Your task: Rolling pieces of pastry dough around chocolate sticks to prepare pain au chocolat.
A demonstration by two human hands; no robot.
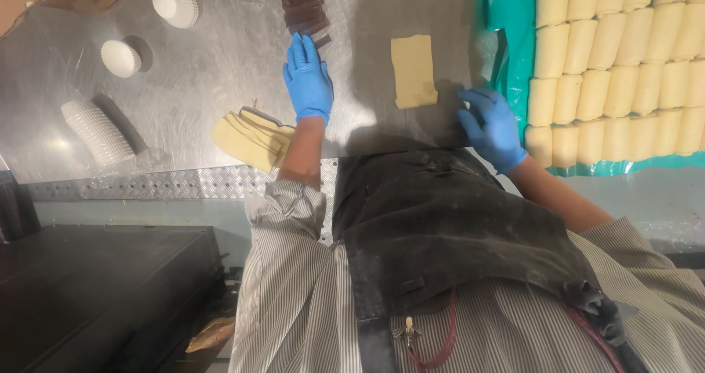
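Left hand [308,79] is flat on the steel table [205,72], fingers straight and close together, holding nothing, tips just short of the pile of dark sticks [305,9]. Right hand [492,127] is open too, fingers loosely spread, resting just beside the lower corner of 1 dough rectangle [413,70] lying flat mid-table. A stack of dough sheets [253,138] sits by the left wrist, and rolled pieces [624,64] fill the green-lined tray on the right. Imo, lift sticks off the near edge so the pile stays tidy, and pin that dough corner lightly without stretching it.
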